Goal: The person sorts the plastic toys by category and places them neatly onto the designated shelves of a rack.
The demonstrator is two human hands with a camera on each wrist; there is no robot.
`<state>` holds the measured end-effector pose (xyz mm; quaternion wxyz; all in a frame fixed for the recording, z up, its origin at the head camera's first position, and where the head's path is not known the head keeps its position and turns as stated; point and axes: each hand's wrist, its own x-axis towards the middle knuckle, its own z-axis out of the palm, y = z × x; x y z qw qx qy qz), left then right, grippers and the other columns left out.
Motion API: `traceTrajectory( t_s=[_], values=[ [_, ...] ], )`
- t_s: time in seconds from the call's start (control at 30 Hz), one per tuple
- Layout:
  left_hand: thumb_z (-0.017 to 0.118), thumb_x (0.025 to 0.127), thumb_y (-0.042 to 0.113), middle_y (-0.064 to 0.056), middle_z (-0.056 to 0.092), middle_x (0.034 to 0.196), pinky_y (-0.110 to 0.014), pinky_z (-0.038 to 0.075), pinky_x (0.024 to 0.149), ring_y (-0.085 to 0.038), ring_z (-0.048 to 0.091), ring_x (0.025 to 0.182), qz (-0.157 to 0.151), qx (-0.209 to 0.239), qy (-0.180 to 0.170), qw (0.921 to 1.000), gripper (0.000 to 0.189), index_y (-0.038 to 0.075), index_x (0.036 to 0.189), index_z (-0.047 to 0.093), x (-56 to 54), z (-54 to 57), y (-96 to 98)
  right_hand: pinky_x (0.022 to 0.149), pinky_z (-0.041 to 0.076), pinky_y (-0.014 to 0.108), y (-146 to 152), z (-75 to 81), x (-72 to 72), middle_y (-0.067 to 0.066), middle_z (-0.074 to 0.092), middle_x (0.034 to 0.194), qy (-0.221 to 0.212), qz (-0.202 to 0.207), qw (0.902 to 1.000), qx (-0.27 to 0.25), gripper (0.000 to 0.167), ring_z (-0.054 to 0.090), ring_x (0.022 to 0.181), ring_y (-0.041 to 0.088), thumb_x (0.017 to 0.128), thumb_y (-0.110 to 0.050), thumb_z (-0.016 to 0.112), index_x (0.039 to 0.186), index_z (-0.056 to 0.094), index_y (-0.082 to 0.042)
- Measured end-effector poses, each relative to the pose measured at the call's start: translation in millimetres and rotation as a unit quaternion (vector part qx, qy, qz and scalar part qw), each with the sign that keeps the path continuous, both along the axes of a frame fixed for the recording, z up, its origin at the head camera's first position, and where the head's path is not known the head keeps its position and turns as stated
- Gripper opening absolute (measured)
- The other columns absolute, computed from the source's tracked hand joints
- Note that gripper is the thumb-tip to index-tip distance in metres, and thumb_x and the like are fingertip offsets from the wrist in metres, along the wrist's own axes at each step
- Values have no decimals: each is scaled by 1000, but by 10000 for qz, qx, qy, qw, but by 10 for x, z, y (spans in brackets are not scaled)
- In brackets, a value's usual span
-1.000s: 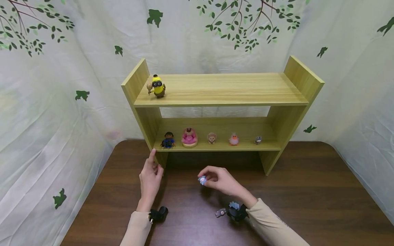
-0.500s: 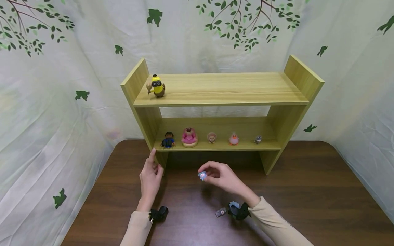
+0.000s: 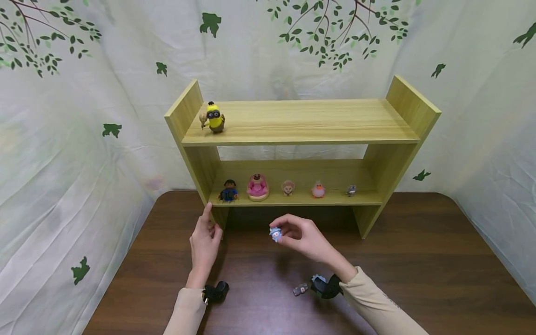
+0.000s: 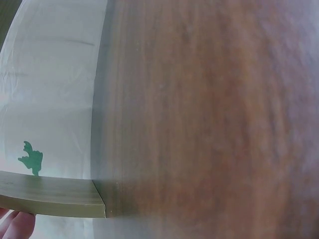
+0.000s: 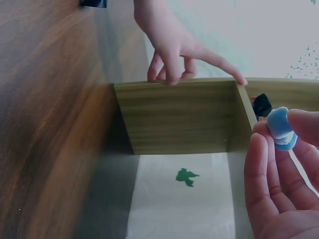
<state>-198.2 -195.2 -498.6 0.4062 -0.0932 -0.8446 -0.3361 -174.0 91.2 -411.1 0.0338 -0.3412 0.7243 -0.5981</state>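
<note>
A pale-blue toy (image 3: 275, 234) with a whitish face is held above the table (image 3: 427, 260), before the shelf (image 3: 301, 121).
The left hand (image 3: 204, 244) touches the shelf's left end, index finger stretched; whether it grips, I cannot tell. A yellow figure (image 3: 215, 120) stands on top; along the lower board stand a blue-shirted doll (image 3: 228, 190), a pink bear (image 3: 257, 188), a brownish toy (image 3: 287, 187), a pink duck (image 3: 318, 190) and a little grey figure (image 3: 351, 190). A dark grey toy (image 3: 300, 289) lies on the table. The right hand (image 3: 307, 239) has a narrow grip, pinching the pale-blue toy at its thumb and fingertips.
</note>
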Motion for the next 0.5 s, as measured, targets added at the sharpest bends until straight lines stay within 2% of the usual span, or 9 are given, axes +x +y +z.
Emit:
traceTrajectory(
  t_s=[0.27, 0.5],
  values=[
    [57, 79, -16, -10, 47, 80, -36, 38, 52, -17, 43, 59, 12, -9, -1, 10000, 83, 24, 147, 35, -9, -10, -6, 75, 52, 30, -1, 78, 15, 10, 65, 99, -33, -12, 10000, -82, 28, 62, 86, 27, 86, 1, 66, 114, 63, -1],
    [57, 79, -16, -10, 47, 81, -36, 39, 52, -16, 43, 59, 15, -26, 26, 10000, 83, 24, 147, 35, -14, -8, -6, 77, 52, 30, 7, 143, 19, 11, 65, 101, -45, -24, 9999, -112, 30, 62, 88, 25, 86, 1, 66, 116, 63, 1]
  ],
)
